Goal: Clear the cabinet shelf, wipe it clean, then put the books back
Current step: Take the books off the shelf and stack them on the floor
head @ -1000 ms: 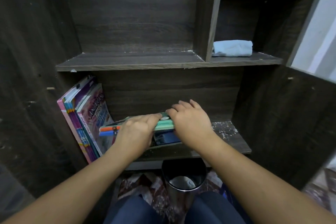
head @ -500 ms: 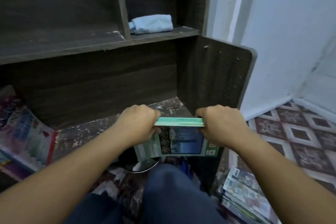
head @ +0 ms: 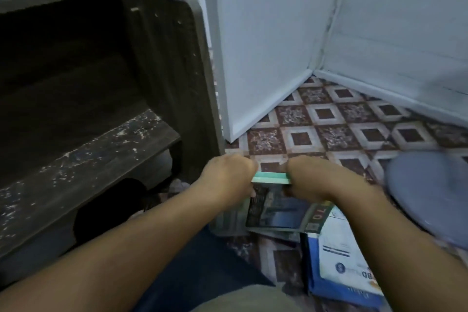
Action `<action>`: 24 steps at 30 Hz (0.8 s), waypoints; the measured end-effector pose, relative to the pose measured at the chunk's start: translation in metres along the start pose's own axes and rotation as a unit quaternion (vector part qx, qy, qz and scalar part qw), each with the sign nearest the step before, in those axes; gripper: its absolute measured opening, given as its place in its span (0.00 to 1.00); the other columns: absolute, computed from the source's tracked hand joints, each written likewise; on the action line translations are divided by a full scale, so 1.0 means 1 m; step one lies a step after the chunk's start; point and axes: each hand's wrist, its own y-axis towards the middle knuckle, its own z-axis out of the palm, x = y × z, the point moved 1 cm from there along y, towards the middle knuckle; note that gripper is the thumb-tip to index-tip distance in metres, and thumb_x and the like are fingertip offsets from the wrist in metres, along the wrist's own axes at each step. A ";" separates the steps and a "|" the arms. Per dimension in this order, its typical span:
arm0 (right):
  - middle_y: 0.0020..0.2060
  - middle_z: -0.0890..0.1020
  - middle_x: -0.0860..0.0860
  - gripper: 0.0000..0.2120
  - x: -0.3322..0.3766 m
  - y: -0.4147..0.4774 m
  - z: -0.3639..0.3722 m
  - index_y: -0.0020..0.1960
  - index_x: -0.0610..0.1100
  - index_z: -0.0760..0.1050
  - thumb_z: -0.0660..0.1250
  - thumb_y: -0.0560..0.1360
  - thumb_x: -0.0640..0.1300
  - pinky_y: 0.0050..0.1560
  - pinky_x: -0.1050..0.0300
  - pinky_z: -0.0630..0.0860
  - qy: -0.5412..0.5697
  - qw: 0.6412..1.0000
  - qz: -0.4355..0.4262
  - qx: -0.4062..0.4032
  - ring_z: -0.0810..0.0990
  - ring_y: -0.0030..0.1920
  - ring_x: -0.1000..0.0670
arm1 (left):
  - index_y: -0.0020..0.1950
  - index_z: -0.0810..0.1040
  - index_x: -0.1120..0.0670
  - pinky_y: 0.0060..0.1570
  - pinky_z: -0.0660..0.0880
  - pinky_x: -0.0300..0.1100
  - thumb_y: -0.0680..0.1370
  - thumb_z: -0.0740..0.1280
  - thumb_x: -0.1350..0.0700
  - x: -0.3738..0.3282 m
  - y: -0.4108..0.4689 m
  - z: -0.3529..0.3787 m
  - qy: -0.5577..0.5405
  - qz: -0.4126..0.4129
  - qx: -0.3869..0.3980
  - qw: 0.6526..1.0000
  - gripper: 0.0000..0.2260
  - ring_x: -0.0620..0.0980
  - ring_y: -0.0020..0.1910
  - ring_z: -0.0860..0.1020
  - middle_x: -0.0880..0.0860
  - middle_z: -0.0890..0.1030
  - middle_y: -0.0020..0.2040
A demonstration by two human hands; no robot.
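While the left hand (head: 228, 175) and right hand (head: 311, 177) each curl around one end of its upper edge, the thin stack of mint-green-edged books (head: 272, 210) hangs between them, just right of the dark wooden cabinet (head: 164, 71). Its front cover bears a dark photographic picture and a green corner reading "10". A blue-and-white book (head: 339, 261) lies farther right of the cabinet, its lettering blurred.
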 end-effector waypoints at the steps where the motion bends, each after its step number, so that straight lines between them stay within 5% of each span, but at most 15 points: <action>1: 0.43 0.77 0.51 0.09 -0.007 0.004 0.006 0.54 0.52 0.76 0.64 0.75 0.45 0.48 0.53 0.77 0.008 1.000 0.002 0.004 0.78 0.44 0.48 | 0.52 0.71 0.51 0.41 0.67 0.44 0.78 0.67 0.50 0.000 0.007 0.007 -0.009 -0.002 0.006 1.000 0.08 0.54 0.50 0.76 0.53 0.77 0.52; 5: 0.47 0.80 0.51 0.12 -0.049 0.025 0.039 0.55 0.53 0.76 0.62 0.74 0.42 0.47 0.52 0.77 0.012 0.999 0.037 -0.007 0.79 0.47 0.46 | 0.48 0.67 0.49 0.41 0.68 0.45 0.79 0.64 0.55 -0.005 0.044 0.037 -0.036 -0.012 0.002 0.999 0.06 0.53 0.49 0.77 0.49 0.76 0.48; 9: 0.48 0.81 0.51 0.20 -0.078 0.051 0.062 0.64 0.59 0.73 0.62 0.76 0.41 0.42 0.53 0.75 -0.046 0.994 0.073 -0.059 0.80 0.48 0.46 | 0.56 0.73 0.49 0.46 0.74 0.46 0.80 0.63 0.49 -0.008 0.069 0.056 -0.077 -0.027 -0.017 0.997 0.08 0.51 0.49 0.76 0.49 0.78 0.52; 15: 0.47 0.82 0.50 0.29 -0.102 0.092 0.086 0.72 0.61 0.64 0.60 0.77 0.36 0.34 0.57 0.69 -0.042 0.977 0.156 -0.141 0.81 0.44 0.45 | 0.67 0.70 0.50 0.53 0.75 0.50 0.80 0.63 0.50 -0.002 0.097 0.089 -0.134 -0.064 0.001 0.989 0.16 0.52 0.55 0.75 0.50 0.75 0.59; 17: 0.55 0.81 0.50 0.30 -0.103 0.110 0.110 0.74 0.59 0.62 0.60 0.77 0.34 0.37 0.56 0.72 -0.020 0.977 0.156 -0.144 0.81 0.47 0.44 | 0.68 0.69 0.50 0.53 0.75 0.50 0.80 0.62 0.50 0.000 0.102 0.100 -0.136 -0.077 0.010 0.988 0.17 0.52 0.55 0.74 0.51 0.74 0.60; 20: 0.67 0.74 0.50 0.32 -0.102 0.131 0.160 0.75 0.56 0.59 0.61 0.77 0.34 0.49 0.50 0.74 -0.008 0.987 0.125 -0.100 0.78 0.56 0.43 | 0.69 0.68 0.50 0.55 0.75 0.49 0.80 0.63 0.49 0.005 0.106 0.113 -0.122 -0.084 0.027 0.989 0.18 0.52 0.57 0.74 0.51 0.74 0.61; 24: 0.64 0.75 0.46 0.30 -0.101 0.130 0.226 0.77 0.56 0.56 0.59 0.79 0.37 0.50 0.51 0.74 0.021 0.992 0.114 0.052 0.78 0.57 0.43 | 0.68 0.68 0.52 0.58 0.73 0.50 0.79 0.63 0.50 0.010 0.111 0.124 -0.105 -0.090 0.049 0.989 0.18 0.54 0.60 0.73 0.52 0.73 0.63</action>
